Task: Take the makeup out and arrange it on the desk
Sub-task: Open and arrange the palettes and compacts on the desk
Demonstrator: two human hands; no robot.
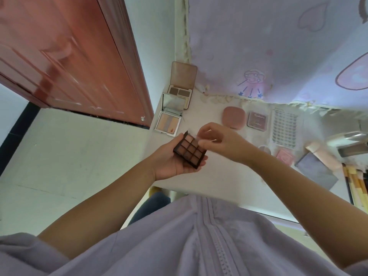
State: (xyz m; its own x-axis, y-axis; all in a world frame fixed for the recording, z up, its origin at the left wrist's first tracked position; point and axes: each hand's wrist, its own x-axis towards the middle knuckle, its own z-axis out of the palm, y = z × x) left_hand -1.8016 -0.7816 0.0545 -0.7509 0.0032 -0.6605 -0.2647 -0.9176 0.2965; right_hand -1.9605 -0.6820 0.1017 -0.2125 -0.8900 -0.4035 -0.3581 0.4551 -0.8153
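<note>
A dark brown eyeshadow palette (189, 149) with several brown pans lies in the palm of my left hand (171, 162), whose fingers curl under its edges. My right hand (217, 141) reaches over the palette's far right corner and pinches its clear lid, which is hard to make out. Both hands hover above the white desk (209, 176). On the desk stand two open palettes, a tan one (182, 84) and a mirrored one (170, 118), then a pink compact (233, 117), a small mauve case (257, 121) and a white tray of false lashes (284, 128).
At the right lie a pink square case (285, 157), a grey pouch (316, 172), a beige tube (322, 156) and brushes (356, 184). A lilac printed cloth (268, 46) hangs behind the desk. A red-brown door (69, 56) and pale floor are to the left.
</note>
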